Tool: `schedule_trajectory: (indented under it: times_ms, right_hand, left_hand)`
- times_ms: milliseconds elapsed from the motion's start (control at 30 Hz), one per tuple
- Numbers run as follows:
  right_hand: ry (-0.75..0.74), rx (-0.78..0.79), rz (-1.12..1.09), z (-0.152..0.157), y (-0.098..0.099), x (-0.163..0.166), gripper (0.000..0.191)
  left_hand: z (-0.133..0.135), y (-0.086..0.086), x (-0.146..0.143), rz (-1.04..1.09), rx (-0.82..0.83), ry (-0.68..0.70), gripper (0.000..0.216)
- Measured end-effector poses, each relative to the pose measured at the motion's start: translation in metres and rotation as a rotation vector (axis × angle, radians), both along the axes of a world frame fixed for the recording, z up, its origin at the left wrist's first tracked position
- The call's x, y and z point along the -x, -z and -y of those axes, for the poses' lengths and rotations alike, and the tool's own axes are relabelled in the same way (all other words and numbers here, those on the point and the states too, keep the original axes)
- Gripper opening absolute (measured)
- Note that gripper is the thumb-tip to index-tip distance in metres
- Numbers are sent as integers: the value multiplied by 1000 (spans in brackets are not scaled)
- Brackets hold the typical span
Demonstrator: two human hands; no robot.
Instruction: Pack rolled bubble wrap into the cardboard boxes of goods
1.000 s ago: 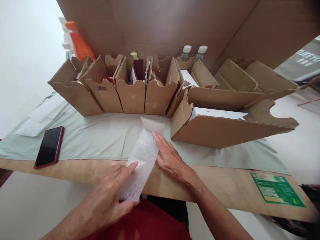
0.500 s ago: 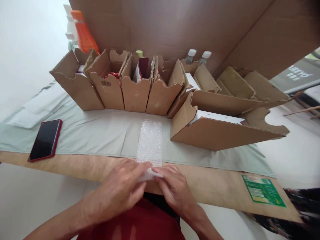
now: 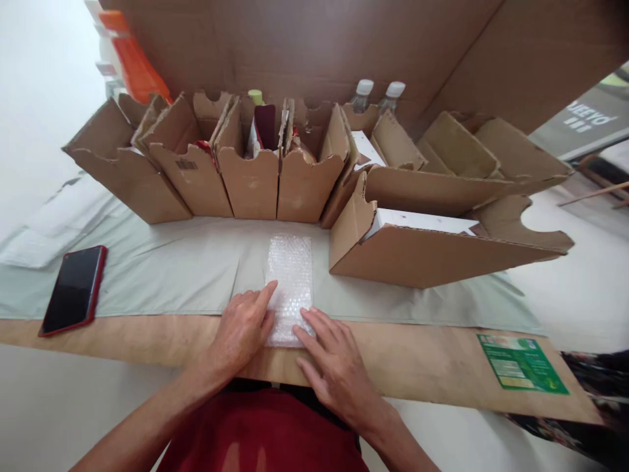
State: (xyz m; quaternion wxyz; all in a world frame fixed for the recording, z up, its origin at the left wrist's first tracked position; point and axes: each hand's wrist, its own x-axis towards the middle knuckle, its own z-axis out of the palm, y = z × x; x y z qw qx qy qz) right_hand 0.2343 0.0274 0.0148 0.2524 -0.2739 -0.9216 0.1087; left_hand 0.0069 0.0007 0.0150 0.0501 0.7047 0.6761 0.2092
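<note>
A strip of clear bubble wrap (image 3: pixel 289 275) lies flat in front of me, its near end over the table's wooden front edge. At its left side is my left hand (image 3: pixel 243 331), index finger stretched out over the wrap and thumb by the lower left corner. My right hand (image 3: pixel 337 360) rests at the lower right corner with fingers spread, the fingertips on the wrap. Neither hand grips anything. Whether something lies inside the wrap, I cannot tell.
Several open cardboard bins (image 3: pixel 248 183) stand in a row behind the wrap. A wider cardboard bin (image 3: pixel 432 255) holding a white box sits to the right. A red-cased phone (image 3: pixel 73 288) lies at left, a green label (image 3: pixel 523 364) at right. An orange bottle (image 3: pixel 135 62) stands behind.
My fingers have let go of the wrap's near end, which they were pinching, and it now lies flat. Both hands have opened, and the view has shifted slightly.
</note>
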Motion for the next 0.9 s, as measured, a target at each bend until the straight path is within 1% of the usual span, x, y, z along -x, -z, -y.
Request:
schedule_trajectory:
  times_ms: [67, 100, 167, 200, 233, 267, 300, 367, 400, 467, 533, 567, 633, 733, 767, 800, 833, 900]
  right_hand:
    - [-12, -7, 6, -6, 4, 5, 30]
    - [-10, 8, -22, -9, 6, 8, 28]
    - [4, 93, -78, -17, 5, 11, 26]
    - [16, 154, -96, -20, 3, 12, 25]
    - [34, 207, -109, -23, 0, 13, 24]
    - [64, 231, -120, -25, -3, 13, 23]
    - [100, 219, -129, -27, -5, 12, 22]
    - [162, 111, -136, -26, -9, 11, 22]
    - [170, 43, -127, -25, -9, 9, 23]
    - [122, -46, -69, -23, -8, 7, 25]
    - [47, -65, -2, -23, -3, 7, 28]
    - [28, -61, 15, -24, -1, 8, 28]
    - [31, -20, -1, -29, 3, 11, 28]
    - [66, 153, -54, -33, 1, 11, 27]
    - [84, 198, -57, -34, -1, 10, 27]
    - [108, 210, -55, -33, -3, 9, 27]
    - [138, 190, -49, -32, -5, 7, 27]
    - [176, 74, -38, -30, -8, 5, 27]
  left_hand:
    - [9, -6, 2, 38, -98, 46, 46]
    - [15, -9, 3, 72, -121, 99, 47]
    - [23, -16, 4, 135, -105, 233, 48]
    - [25, -17, 4, 157, -82, 277, 44]
    - [25, -17, 4, 171, -65, 289, 40]
    - [24, -15, 4, 176, -59, 268, 36]
    - [20, -12, 3, 173, -57, 230, 34]
    - [11, -4, 2, 139, -43, 140, 31]
    - [6, 0, 1, 108, -28, 104, 30]
    - [1, 6, 1, 47, -7, 45, 30]
    - [1, 6, 0, 28, -39, 8, 30]
    - [3, 4, 1, 39, -69, 18, 29]
    - [9, -1, 2, 86, -129, 97, 29]
    - [14, -9, 4, 183, -110, 238, 29]
    - [12, -10, 5, 205, -85, 247, 30]
    - [10, -10, 5, 208, -57, 234, 31]
    - [6, -9, 4, 186, -29, 204, 31]
    - [-5, -6, 3, 92, 16, 133, 31]
